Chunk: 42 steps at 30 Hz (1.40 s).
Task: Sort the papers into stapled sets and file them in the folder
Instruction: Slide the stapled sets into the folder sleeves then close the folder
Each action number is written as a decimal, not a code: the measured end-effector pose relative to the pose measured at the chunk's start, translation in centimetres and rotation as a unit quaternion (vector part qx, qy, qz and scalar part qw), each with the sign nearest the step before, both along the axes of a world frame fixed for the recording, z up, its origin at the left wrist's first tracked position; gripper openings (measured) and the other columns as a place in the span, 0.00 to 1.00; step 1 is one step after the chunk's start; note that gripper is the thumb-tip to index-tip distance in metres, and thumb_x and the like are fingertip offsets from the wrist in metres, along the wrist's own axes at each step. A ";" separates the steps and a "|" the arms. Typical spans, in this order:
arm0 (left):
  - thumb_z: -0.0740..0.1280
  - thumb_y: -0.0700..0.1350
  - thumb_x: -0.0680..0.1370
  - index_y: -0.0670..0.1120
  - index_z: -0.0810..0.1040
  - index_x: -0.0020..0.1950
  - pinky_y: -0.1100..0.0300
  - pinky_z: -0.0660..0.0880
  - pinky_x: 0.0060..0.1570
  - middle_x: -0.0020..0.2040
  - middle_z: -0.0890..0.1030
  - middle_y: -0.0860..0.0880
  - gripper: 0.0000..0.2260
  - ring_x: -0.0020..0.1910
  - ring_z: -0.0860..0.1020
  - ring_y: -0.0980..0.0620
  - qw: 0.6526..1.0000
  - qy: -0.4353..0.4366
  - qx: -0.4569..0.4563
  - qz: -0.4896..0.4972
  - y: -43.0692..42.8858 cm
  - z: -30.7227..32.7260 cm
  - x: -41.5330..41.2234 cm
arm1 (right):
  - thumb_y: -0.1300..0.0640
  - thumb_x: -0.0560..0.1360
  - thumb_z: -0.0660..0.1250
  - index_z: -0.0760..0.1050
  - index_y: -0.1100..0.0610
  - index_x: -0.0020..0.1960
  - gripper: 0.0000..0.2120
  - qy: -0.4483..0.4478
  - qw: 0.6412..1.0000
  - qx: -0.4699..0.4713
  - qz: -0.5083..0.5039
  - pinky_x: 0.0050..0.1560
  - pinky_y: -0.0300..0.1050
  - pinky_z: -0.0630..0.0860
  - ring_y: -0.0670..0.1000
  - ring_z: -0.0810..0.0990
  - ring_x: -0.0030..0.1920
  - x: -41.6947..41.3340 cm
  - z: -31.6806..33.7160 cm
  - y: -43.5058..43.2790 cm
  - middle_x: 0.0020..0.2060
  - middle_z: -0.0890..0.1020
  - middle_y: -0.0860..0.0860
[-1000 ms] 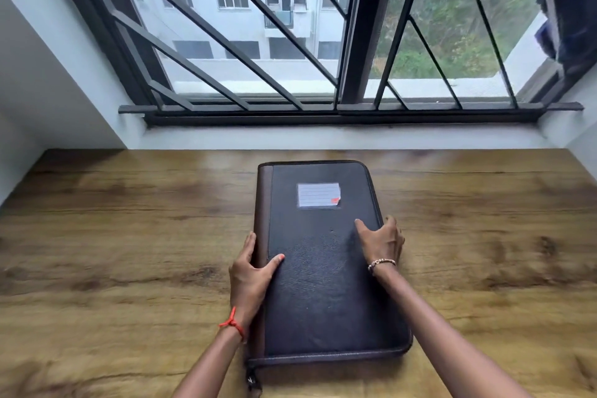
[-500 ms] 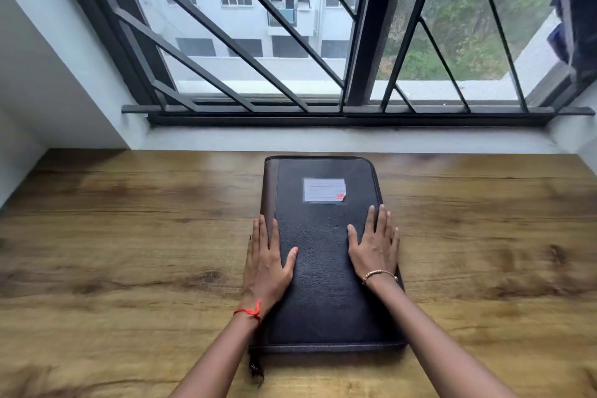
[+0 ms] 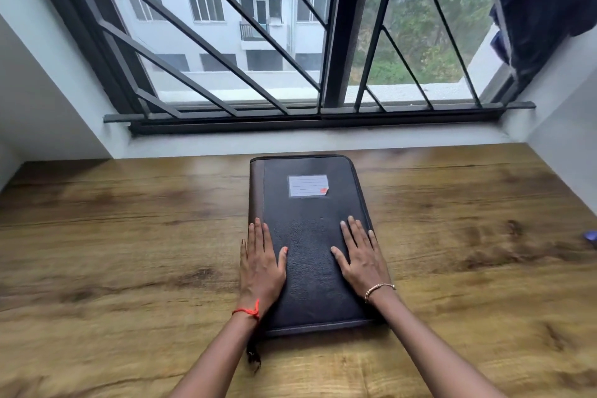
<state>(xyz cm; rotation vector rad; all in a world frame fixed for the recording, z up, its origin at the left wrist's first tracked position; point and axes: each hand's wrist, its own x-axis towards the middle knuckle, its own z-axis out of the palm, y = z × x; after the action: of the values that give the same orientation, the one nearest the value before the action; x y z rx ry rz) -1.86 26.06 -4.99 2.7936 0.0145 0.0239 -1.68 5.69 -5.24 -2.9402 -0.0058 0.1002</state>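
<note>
A dark zip folder (image 3: 310, 236) with a brown spine lies closed and flat on the wooden table (image 3: 129, 236), its short edge towards me. A small lined label (image 3: 308, 186) with an orange mark sits near its far end. My left hand (image 3: 261, 263) rests flat on the folder's left edge, fingers straight. Flat on the right side of the cover lies my right hand (image 3: 361, 255), fingers straight and slightly spread. No papers or stapler are in view.
A barred window (image 3: 290, 58) and its white sill run along the table's far edge. White walls close in at left and right. Dark blue cloth (image 3: 546, 3) hangs at the upper right. A small purple object (image 3: 591, 236) shows at the table's right edge.
Both hands went from gripping the folder's side edges with curled fingers to lying flat on its cover. The view has tilted upward a little.
</note>
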 end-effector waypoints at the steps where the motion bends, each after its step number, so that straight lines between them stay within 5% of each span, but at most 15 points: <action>1: 0.48 0.57 0.75 0.35 0.65 0.71 0.47 0.62 0.67 0.72 0.63 0.38 0.32 0.71 0.64 0.41 1.000 0.001 0.006 -0.005 0.0 -0.1 -0.3 | 0.39 0.77 0.44 0.69 0.58 0.69 0.32 0.005 1.000 0.000 -0.008 0.70 0.42 0.43 0.54 0.72 0.67 -0.4 -0.1 0.0 0.68 0.71 0.55; 5: 0.52 0.54 0.75 0.34 0.71 0.66 0.45 0.69 0.61 0.68 0.70 0.37 0.29 0.66 0.71 0.40 1.000 -0.006 0.011 -0.022 -0.1 -0.1 -1.9 | 0.41 0.75 0.50 0.70 0.57 0.68 0.30 -0.016 1.000 0.000 -0.022 0.70 0.42 0.45 0.50 0.66 0.69 -2.7 -0.5 0.2 0.67 0.73 0.54; 8: 0.52 0.53 0.74 0.34 0.72 0.65 0.47 0.71 0.61 0.67 0.71 0.37 0.28 0.66 0.72 0.41 0.999 -0.009 0.027 -0.035 -0.4 -0.1 -3.0 | 0.39 0.78 0.44 0.69 0.57 0.68 0.31 -0.012 0.999 -0.005 -0.034 0.70 0.43 0.45 0.48 0.61 0.69 -4.2 -0.7 0.3 0.67 0.72 0.54; 12: 0.53 0.54 0.73 0.34 0.72 0.65 0.49 0.58 0.63 0.67 0.72 0.38 0.29 0.68 0.66 0.44 0.998 -0.015 0.035 -0.050 -0.9 -0.2 -4.6 | 0.38 0.79 0.38 0.67 0.56 0.69 0.32 -0.019 0.999 -0.001 -0.046 0.70 0.43 0.45 0.48 0.62 0.69 -5.6 -0.7 0.4 0.68 0.72 0.53; 21: 0.53 0.56 0.73 0.35 0.72 0.65 0.49 0.57 0.64 0.67 0.72 0.38 0.31 0.68 0.64 0.46 0.997 -0.040 0.047 -0.043 -1.5 -0.7 -5.3 | 0.39 0.79 0.37 0.68 0.56 0.67 0.32 -0.021 0.999 0.016 -0.042 0.70 0.44 0.46 0.48 0.63 0.67 -5.6 -0.7 0.2 0.66 0.74 0.53; 26: 0.52 0.49 0.70 0.33 0.75 0.62 0.42 0.71 0.60 0.63 0.74 0.35 0.28 0.62 0.74 0.38 0.999 -0.012 0.050 -0.005 -4.5 -0.2 -5.3 | 0.39 0.79 0.37 0.68 0.55 0.66 0.32 -0.018 0.998 0.044 -0.032 0.70 0.45 0.46 0.48 0.64 0.67 -5.3 -0.5 -0.5 0.64 0.76 0.52; 29: 0.52 0.49 0.71 0.35 0.76 0.61 0.44 0.71 0.60 0.63 0.75 0.35 0.27 0.62 0.74 0.36 0.998 -0.022 0.053 -0.029 -7.8 -0.4 -5.2 | 0.39 0.79 0.37 0.65 0.54 0.66 0.29 -0.025 0.998 0.056 0.003 0.69 0.45 0.46 0.48 0.65 0.66 -5.2 -0.7 -1.5 0.63 0.77 0.52; 32: 0.52 0.48 0.71 0.39 0.78 0.61 0.44 0.71 0.60 0.63 0.75 0.36 0.26 0.64 0.72 0.36 0.995 -0.029 0.063 -0.066 -11.5 -0.9 -5.2 | 0.39 0.76 0.48 0.69 0.53 0.64 0.26 -0.058 0.994 0.067 0.070 0.67 0.42 0.57 0.47 0.69 0.64 -4.8 -0.8 -3.6 0.61 0.78 0.51; 35: 0.52 0.49 0.71 0.40 0.77 0.61 0.38 0.59 0.66 0.64 0.74 0.35 0.25 0.66 0.63 0.34 0.995 -0.036 0.071 -0.061 -14.9 -1.6 -4.7 | 0.45 0.72 0.56 0.76 0.55 0.60 0.23 -0.113 0.981 0.091 0.128 0.61 0.41 0.72 0.48 0.76 0.61 -4.7 -1.4 -7.2 0.61 0.78 0.51; 39: 0.53 0.52 0.72 0.41 0.74 0.63 0.48 0.39 0.72 0.67 0.72 0.38 0.26 0.72 0.56 0.40 0.991 -0.049 0.069 -0.104 -19.5 -1.9 -3.9 | 0.46 0.74 0.56 0.69 0.57 0.62 0.21 -0.148 0.974 0.119 0.123 0.59 0.39 0.71 0.50 0.77 0.60 -5.6 -2.1 -13.3 0.60 0.78 0.54; 42: 0.53 0.53 0.72 0.42 0.66 0.64 0.52 0.37 0.72 0.66 0.72 0.38 0.24 0.73 0.53 0.40 0.986 -0.034 0.050 -0.158 -24.2 -2.0 -3.4 | 0.42 0.80 0.45 0.68 0.56 0.62 0.23 -0.149 0.980 0.113 0.072 0.58 0.37 0.70 0.49 0.76 0.61 -6.3 -2.1 -18.7 0.60 0.79 0.54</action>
<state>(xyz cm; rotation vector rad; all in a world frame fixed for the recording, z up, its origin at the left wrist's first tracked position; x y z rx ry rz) -5.30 1.84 -6.94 2.8580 -0.4562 0.0438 -7.94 -12.97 -7.34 -2.6952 -0.2572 -0.3017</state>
